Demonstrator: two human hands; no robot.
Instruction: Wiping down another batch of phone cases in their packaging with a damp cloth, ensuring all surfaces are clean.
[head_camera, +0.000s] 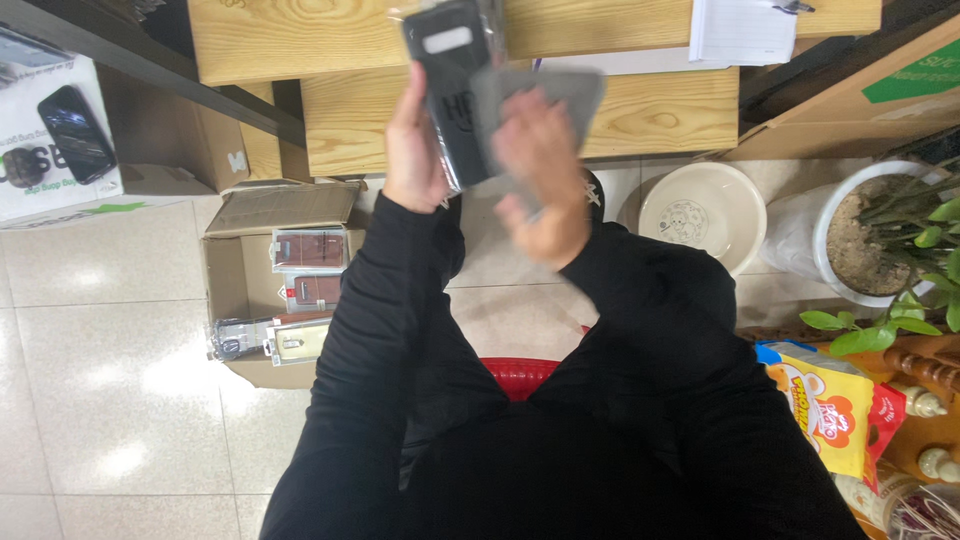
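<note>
Our left hand (415, 150) grips a dark phone case (452, 90) raised above the bench (660, 110); our right hand (540, 175) pinches its thin grey sleeve (560, 95). Light, slick, probably best held by edges.

One camera, worn on the head, looks steeply down over the person's own black-sleeved arms and lap. It sits close: the left hand (415, 140) and right hand (540, 175) fill the upper middle of the frame. The view faces forward to the wooden bench (640, 110) along the top edge, with tiled floor (100, 370) at left and a plant pot (850, 240) at right. No second view shares the scene.
</note>
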